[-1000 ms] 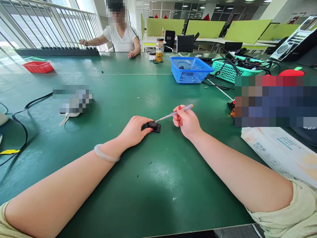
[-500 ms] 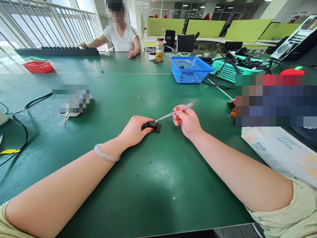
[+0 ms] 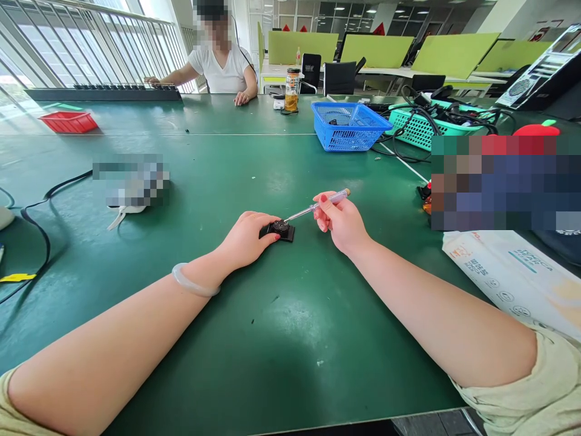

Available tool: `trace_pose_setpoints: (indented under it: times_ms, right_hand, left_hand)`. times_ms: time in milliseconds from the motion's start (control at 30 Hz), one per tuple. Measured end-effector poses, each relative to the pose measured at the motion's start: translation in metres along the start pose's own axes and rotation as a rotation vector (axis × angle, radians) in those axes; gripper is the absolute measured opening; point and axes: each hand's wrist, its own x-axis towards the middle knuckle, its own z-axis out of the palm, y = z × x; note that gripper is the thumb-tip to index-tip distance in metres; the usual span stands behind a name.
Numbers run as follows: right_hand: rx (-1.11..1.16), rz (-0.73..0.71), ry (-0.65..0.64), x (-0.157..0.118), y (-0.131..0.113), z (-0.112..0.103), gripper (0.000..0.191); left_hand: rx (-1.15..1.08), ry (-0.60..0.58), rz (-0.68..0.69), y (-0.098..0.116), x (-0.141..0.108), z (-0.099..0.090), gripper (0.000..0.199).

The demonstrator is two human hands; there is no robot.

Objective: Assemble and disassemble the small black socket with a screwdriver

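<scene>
On the green table (image 3: 290, 339) lies a small flat black part with a raised round piece on top (image 3: 281, 228). Its exact kind is too small to make out. My left hand (image 3: 249, 238), with a pale bangle on the wrist, grips this part from the left, thumb in front and fingers behind. A slim screwdriver (image 3: 338, 196) with a clear handle is pinched in my right hand (image 3: 341, 221). Its shaft slants down to the left, and the tip meets the far edge of the round piece, though contact there is hard to confirm.
Beyond my hands stand a blue basket (image 3: 351, 145), a teal basket (image 3: 415, 132) full of cables and a jar (image 3: 292, 91). A red tray (image 3: 68, 122) and a long black strip (image 3: 104, 94) lie far left. Across the table sits a person (image 3: 224, 69). A white package (image 3: 512, 272) lies right.
My right hand and the screwdriver's handle have shifted slightly to the left. My left hand and the black part stay where they were.
</scene>
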Motion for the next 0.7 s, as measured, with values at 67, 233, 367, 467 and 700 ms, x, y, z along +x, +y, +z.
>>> trace_pose_setpoints:
  times_ms: [67, 233, 367, 467, 700]
  right_hand:
    - [0.016, 0.002, -0.001, 0.0, 0.0003, -0.0005, 0.058]
    - [0.039, 0.002, 0.029, 0.0023, 0.0024, -0.0022, 0.052]
    - [0.016, 0.025, 0.025, 0.003, 0.0027, -0.0014, 0.049]
    - [0.0, 0.043, 0.012, 0.0021, 0.0016, 0.0, 0.049]
    - [0.082, 0.032, 0.079, 0.0017, -0.0014, 0.0007, 0.039]
  left_hand:
    - [0.003, -0.001, 0.003, 0.0002, 0.0001, -0.0001, 0.039]
    - [-0.002, -0.001, -0.011, 0.0002, -0.0001, 0.0005, 0.039]
    - [-0.005, -0.001, -0.008, -0.0006, -0.0002, 0.0011, 0.039]
    - [0.0, 0.005, -0.001, -0.0012, 0.0, 0.0011, 0.038]
    - [0.005, -0.001, 0.001, -0.0009, 0.0002, 0.0007, 0.039]
